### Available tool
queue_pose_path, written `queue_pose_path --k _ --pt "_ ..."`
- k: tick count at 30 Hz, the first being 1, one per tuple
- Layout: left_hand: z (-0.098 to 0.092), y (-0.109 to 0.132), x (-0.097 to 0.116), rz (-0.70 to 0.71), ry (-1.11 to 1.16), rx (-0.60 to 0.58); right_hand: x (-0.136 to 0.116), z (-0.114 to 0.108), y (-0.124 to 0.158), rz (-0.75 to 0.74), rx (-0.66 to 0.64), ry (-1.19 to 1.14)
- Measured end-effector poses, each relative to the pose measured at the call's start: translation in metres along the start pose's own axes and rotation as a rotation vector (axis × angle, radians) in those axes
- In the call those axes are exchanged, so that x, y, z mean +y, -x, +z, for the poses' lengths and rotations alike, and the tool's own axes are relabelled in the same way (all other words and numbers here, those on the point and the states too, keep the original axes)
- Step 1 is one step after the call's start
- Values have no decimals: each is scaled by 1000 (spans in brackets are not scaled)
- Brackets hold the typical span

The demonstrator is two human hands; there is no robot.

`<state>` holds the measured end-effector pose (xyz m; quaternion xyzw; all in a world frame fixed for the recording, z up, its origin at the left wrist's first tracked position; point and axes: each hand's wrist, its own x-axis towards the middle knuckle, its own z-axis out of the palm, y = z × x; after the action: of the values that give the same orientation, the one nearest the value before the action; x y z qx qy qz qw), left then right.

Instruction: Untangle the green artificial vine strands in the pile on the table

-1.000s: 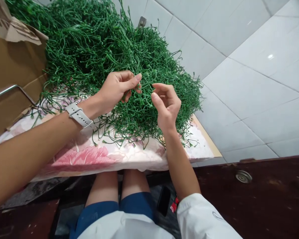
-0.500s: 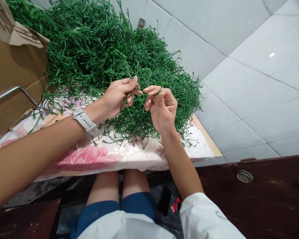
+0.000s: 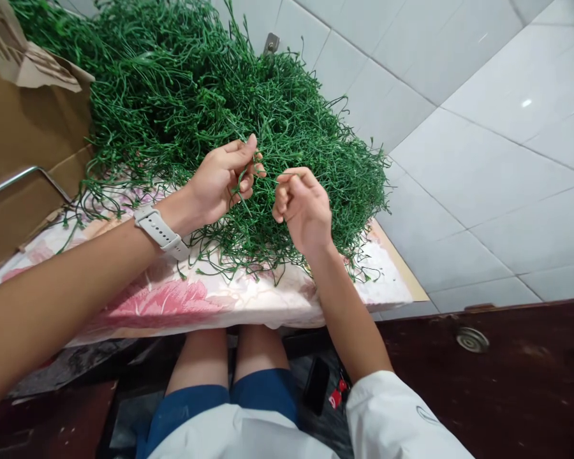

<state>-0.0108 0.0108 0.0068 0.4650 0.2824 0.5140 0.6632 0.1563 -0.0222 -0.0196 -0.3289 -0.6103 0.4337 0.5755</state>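
Observation:
A large tangled heap of thin green stems with small knobbed tips (image 3: 182, 83) covers the table in front of me. My left hand (image 3: 227, 175), with a pale watch strap (image 3: 160, 231) on its wrist, pinches a green stem (image 3: 240, 185) between thumb and fingers; part of it hangs across the curled fingers. Just to its right, my right hand (image 3: 305, 207) has thumb and forefinger pressed together on what looks like a thin end of green stem, mostly hidden by the fingers. A small gap separates both hands, which are above the heap's near side.
A cardboard box (image 3: 33, 127) stands at the left, with a bent metal bar (image 3: 23, 175) before it. The table wears a flowered cloth (image 3: 249, 303). White wall tiles (image 3: 459, 191) rise behind and right. Below lie a dark phone (image 3: 316, 386) and a red object (image 3: 337, 394).
My left hand has shifted slightly up and left. My right hand has drawn a little left, its fingers more curled, and the stem loop seen over its fingertips no longer shows.

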Motion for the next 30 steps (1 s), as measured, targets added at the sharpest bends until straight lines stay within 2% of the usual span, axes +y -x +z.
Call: queue_pose_path --k 5,12,17,21,30 --pt "1 0 -5 10 -52 0 5 10 3 -72 22 111" --pt "1 0 -11 21 -104 -1 3 5 6 -80 -91 -6" --pt "1 0 -11 102 -149 32 1 2 4 27 -122 -81" --pt "1 -1 -12 140 -160 28 2 6 2 91 -125 -2" --pt "4 -3 -11 80 5 99 12 8 5 -54 -180 134"
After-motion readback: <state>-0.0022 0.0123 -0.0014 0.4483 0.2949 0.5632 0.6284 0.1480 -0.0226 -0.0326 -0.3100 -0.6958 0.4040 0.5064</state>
